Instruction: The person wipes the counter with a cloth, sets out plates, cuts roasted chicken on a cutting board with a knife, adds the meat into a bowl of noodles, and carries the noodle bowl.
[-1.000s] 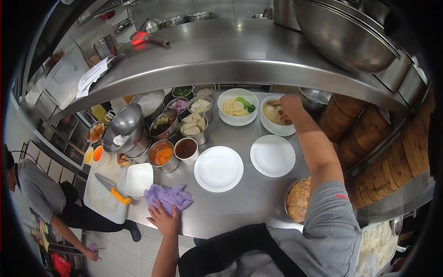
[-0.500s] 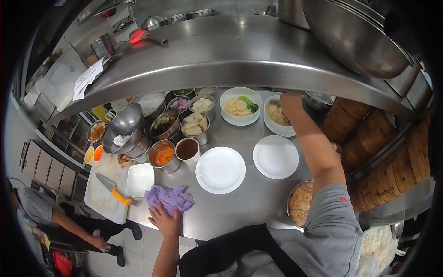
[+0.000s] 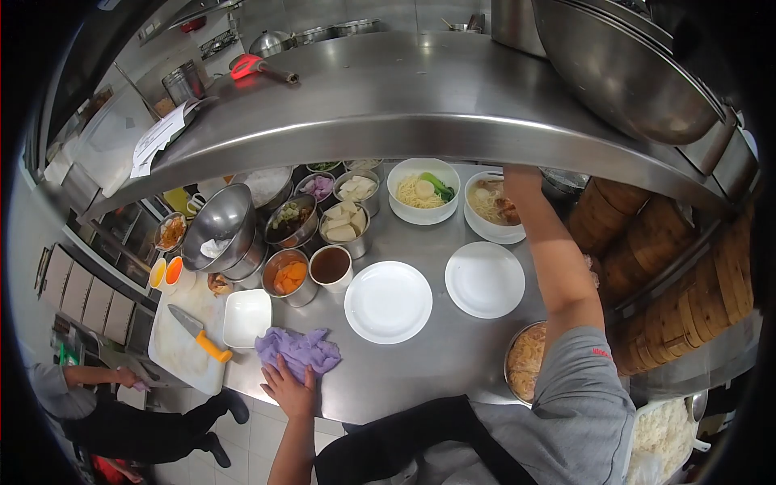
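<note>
My left hand point(image 3: 289, 390) lies flat with its fingers spread at the counter's front edge, fingertips touching a crumpled purple cloth point(image 3: 301, 352). My right arm reaches far forward, and my right hand point(image 3: 521, 179) is partly under the steel shelf, beside a white bowl point(image 3: 495, 231) of noodles in broth with browned pieces. The shelf hides its fingers. Left of that bowl stands another white bowl point(image 3: 423, 215) with noodles and green vegetable. Two white plates point(image 3: 388, 302) point(image 3: 485, 280) lie on the counter in front of the bowls.
Steel pots hold tofu point(image 3: 343, 221) and orange slices point(image 3: 288, 277); a cup of brown liquid point(image 3: 331, 265) stands beside them. A knife point(image 3: 200, 332) lies on the cutting board point(image 3: 174, 356). Bamboo steamers point(image 3: 687, 299) line the right. A steel shelf point(image 3: 420, 133) overhangs the counter. A co-worker point(image 3: 105, 412) stands at left.
My right hand has moved slightly right and farther under the shelf, uncovering more of the noodle bowl. My left hand stays put. The co-worker at left has shifted and raised an arm.
</note>
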### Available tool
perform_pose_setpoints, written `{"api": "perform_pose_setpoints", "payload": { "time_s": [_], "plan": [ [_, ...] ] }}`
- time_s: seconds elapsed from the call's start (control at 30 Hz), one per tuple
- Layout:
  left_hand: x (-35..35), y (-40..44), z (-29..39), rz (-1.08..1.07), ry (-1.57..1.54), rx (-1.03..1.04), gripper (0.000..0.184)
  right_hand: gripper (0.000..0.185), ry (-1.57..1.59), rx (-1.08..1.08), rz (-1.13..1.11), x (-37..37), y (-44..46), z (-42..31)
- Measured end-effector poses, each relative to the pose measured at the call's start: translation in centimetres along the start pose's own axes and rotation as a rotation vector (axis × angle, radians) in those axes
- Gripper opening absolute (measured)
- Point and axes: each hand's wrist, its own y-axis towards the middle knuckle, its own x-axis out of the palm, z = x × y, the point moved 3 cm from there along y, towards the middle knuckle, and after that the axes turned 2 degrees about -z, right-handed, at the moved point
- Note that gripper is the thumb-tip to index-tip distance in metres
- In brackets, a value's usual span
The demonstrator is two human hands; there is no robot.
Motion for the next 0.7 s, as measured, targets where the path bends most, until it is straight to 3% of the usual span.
{"api": "perform_pose_setpoints", "payload": {
  "time_s": [0.23,0.33,0.43,0.6,0.7],
  "plan": [
    [0.0,0.0,-0.1,0.004,0.003,0.0,0.078,0.01,0.047,0.052,-0.109,1.4,0.5,0.0],
    [-0.1,0.0,-0.1,0.002,-0.008,-0.004,0.078,0.013,0.091,0.085,-0.254,1.1,0.6,0.3],
    [-0.1,0.0,-0.1,-0.001,-0.018,0.002,0.078,0.025,0.069,0.099,-0.342,-0.5,0.6,0.3],
    [0.0,0.0,-0.1,0.007,-0.029,0.003,0.078,0.04,0.032,0.101,-0.013,-2.8,1.1,0.0],
    [-0.1,0.0,0.0,0.007,-0.023,0.002,0.078,0.031,0.036,0.02,0.161,-2.1,1.4,-0.8]
  ]
}}
